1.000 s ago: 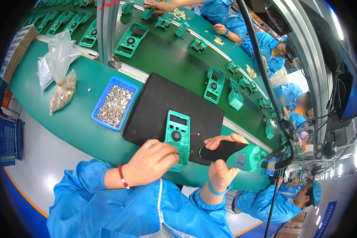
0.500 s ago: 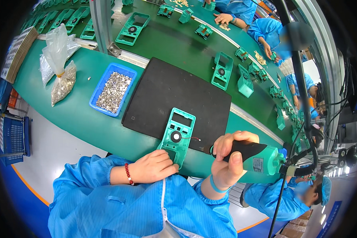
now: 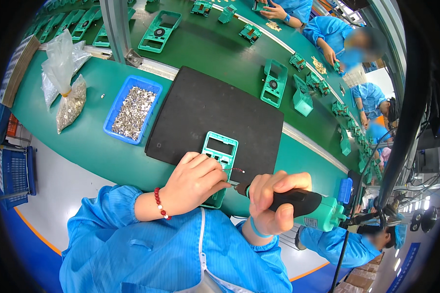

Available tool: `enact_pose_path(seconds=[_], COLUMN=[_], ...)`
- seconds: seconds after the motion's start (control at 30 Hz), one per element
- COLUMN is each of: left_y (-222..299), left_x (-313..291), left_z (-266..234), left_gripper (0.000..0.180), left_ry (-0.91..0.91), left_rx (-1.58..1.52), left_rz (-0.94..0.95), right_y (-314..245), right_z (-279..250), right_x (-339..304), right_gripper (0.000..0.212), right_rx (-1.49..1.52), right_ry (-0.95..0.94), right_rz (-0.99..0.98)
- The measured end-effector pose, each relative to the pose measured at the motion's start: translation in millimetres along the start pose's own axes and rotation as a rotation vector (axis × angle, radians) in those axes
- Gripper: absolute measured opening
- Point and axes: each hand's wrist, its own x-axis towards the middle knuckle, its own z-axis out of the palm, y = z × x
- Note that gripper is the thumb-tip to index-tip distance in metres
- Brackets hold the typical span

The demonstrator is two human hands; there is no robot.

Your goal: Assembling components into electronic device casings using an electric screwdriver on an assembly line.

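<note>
A green plastic housing with a cut-out window lies on the black mat, its lower part overhanging the front edge. My left hand is over the housing and hides its round speaker; a thin red wire shows beside the fingers. Its thumb and fingertips are pinched together at the bit of a green and black electric screwdriver. Whatever they pinch is too small to make out. Wrapped round the screwdriver's black grip, my right hand holds it nearly level, bit toward the left fingertips.
A blue tray of small metal parts stands left of the black mat, near a tied plastic bag. Beyond, green housings sit on the conveyor. Co-workers sit across it. A dark cable hangs at right.
My left hand has moved up and right from the housing's lower end, over its speaker, to the screwdriver's bit. My right hand has brought the screwdriver left and levelled it toward those fingers.
</note>
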Motion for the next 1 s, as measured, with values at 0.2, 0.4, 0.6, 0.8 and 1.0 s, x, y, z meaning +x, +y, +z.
enact_pose_path(seconds=[0.2,0.4,0.6,0.8,1.0], left_y=[-6,-8,-7,-8,-10], left_x=[-14,-17,-16,-17,-13], left_z=[16,20,16,16,10], left_gripper=[0.022,0.021,0.02,0.02,0.021], left_ry=[0.015,-0.018,-0.049,-0.054,-0.051], left_rx=[-0.025,-0.063,-0.212,-0.18,-0.119], left_rz=[0.001,-0.005,-0.021,0.004,0.041], right_y=[4,16,20,23,22], right_z=[-3,-9,-13,-11,-9], right_x=[1,2,1,4,3], right_gripper=[0.043,0.043,0.044,0.043,0.043], right_rx=[0.051,0.235,0.222,0.25,0.215], right_ry=[-0.055,-0.211,-0.193,-0.211,-0.176], right_rz=[0.011,-0.02,-0.026,-0.01,0.007])
